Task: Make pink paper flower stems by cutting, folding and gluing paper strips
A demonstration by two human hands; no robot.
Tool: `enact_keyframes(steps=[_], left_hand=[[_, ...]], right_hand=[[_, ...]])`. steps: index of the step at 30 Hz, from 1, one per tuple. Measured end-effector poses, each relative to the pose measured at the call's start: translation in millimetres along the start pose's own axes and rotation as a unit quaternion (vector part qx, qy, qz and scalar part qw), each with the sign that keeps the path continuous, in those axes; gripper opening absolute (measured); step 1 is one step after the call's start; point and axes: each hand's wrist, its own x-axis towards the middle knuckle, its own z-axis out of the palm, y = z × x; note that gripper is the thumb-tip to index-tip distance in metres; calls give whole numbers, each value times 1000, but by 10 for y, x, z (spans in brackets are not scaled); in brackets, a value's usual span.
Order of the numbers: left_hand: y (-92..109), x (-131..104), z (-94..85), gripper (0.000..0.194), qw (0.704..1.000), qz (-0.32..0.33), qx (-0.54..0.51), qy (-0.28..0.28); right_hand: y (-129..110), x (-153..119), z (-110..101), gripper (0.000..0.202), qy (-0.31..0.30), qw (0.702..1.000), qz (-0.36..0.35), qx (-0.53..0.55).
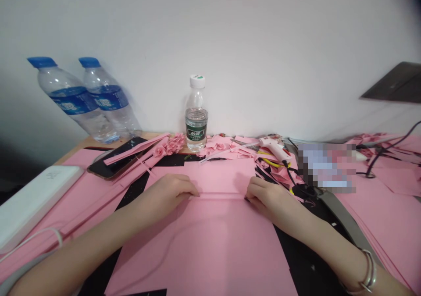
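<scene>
A large pink paper sheet (226, 243) lies in front of me on the black surface. Across its upper part runs a narrow folded pink strip (222, 196), with more pink paper behind it. My left hand (179, 185) is closed, its fingertips pinching the strip's left end. At the right end, my right hand (261, 194) is also closed, thumb and fingers pressed together on the strip. A metal bracelet (369, 272) circles the right wrist.
A small water bottle (196, 120) stands behind the paper. Two larger bottles (70, 98), a phone (115, 158) and a white power bank (39, 204) are at left. Right of centre are a glue gun (274, 149), paper scraps and black cables.
</scene>
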Motion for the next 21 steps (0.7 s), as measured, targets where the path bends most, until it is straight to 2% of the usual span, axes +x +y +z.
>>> enact_keyframes(steps=[4, 10, 13, 17, 21], left_hand=[[64, 60, -62, 26, 1000, -15, -8, -12], [33, 97, -49, 28, 999, -22, 14, -46], [44, 106, -35, 30, 997, -41, 38, -54], [104, 141, -40, 27, 992, -85, 63, -71], [148, 203, -61, 23, 991, -89, 57, -78]], right_hand=[[-25, -5, -13, 25, -9, 1000, 5, 3], [-38, -10, -16, 18, -14, 1000, 15, 18], [-40, -39, 23, 19, -37, 999, 5, -12], [-22, -75, 93, 20, -25, 998, -20, -53], [-37, -84, 116, 22, -30, 997, -26, -67]])
